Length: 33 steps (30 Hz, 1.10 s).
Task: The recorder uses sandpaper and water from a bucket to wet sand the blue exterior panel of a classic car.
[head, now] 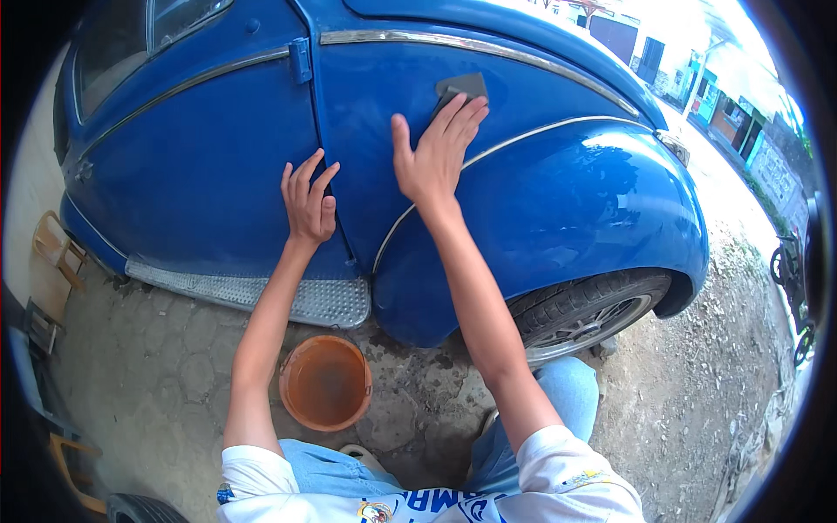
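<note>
My right hand (439,147) lies with its fingers stretched over a folded grey sheet of what looks like sandpaper (465,84), held flat against the blue front quarter panel (366,98) of a rounded old car. Part of the sheet is hidden under the fingers. Nothing is in my left hand (308,199), whose fingers are spread by the rear-edge seam between that panel and the blue door (209,170); whether the fingertips touch the paint I cannot tell. Below, on the ground, stands an orange bucket (293,408) of cloudy water.
A metal running board (216,287) juts out under the door. To the right bulge the front fender (575,196) and its tyre (588,294). Chairs (57,245) stand at the left, a loose tyre (140,508) lies at bottom left, and a motorcycle (794,287) is at far right.
</note>
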{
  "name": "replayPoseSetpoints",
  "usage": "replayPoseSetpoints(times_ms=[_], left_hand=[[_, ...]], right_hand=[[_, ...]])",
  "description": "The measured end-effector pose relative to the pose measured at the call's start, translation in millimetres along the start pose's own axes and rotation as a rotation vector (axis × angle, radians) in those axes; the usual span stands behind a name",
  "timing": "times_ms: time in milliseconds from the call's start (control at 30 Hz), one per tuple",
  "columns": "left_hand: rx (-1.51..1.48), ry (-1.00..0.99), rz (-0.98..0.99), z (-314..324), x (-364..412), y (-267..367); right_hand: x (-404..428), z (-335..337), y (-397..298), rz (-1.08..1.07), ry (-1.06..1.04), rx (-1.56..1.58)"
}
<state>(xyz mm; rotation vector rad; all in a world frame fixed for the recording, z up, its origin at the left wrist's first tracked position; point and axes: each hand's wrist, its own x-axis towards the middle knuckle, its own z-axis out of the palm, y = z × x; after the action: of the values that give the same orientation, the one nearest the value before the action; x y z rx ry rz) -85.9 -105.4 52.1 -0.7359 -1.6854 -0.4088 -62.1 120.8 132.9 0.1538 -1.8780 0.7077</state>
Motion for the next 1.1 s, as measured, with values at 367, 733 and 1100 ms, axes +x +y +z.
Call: replayPoseSetpoints(times_ms=[367,733,1100], left_hand=[[-0.003,-0.085,0.089,-5.5,91.7,41.7],[0.004,-0.024,-0.009,28.4,113.8,71.0],[-0.021,-0.351,0.403,87.7,177.8,149.8]], right_hand=[[-16.8,11.1,6.5,0.16,0.07,0.065],[-10.7,-21.7,-11.9,0.358,-0.126,0.316],[140.0,-218.1,13.7,-0.017,0.075,0.619]])
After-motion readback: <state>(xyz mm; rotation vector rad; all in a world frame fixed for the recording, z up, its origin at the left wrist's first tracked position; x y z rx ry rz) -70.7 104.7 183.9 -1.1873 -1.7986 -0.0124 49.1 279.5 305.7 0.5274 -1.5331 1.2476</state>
